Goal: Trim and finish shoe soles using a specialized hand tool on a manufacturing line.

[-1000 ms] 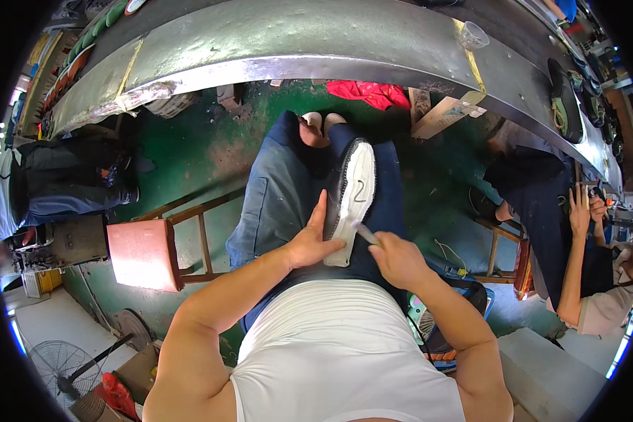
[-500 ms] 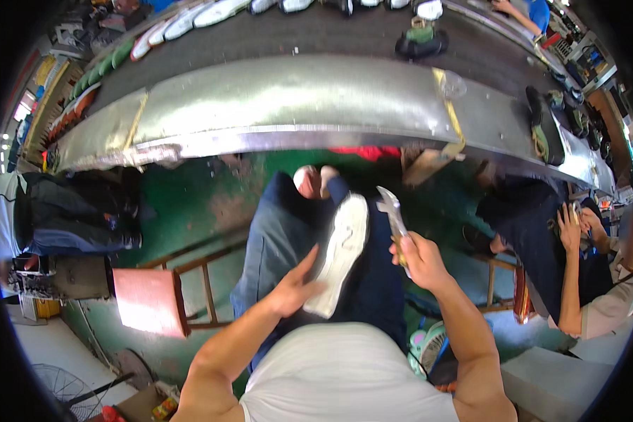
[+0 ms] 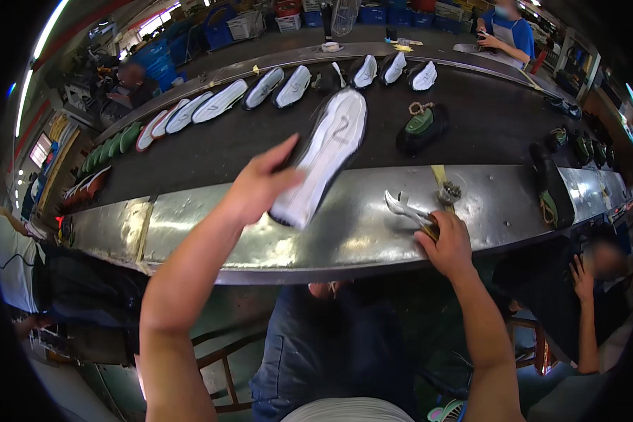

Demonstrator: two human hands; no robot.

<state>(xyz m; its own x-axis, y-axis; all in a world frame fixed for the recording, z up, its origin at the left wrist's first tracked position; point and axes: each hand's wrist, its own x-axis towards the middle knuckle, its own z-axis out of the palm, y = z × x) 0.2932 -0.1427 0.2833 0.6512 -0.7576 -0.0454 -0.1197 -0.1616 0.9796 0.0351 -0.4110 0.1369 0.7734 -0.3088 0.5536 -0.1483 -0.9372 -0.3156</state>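
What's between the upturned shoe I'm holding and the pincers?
In the head view, only bare metal bench edge shows between the upturned shoe and the pincers.

top (image 3: 352,411): white | trousers (image 3: 330,352): dark blue denim | forearms (image 3: 190,274), hands (image 3: 260,190): bare

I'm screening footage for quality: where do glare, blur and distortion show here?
Head view: glare whitens patches of the metal strip, and the upper-left tube light burns white; head view: the left grip and shoe look slightly motion-blurred; head view: the strip's front edge bows, corners go black.
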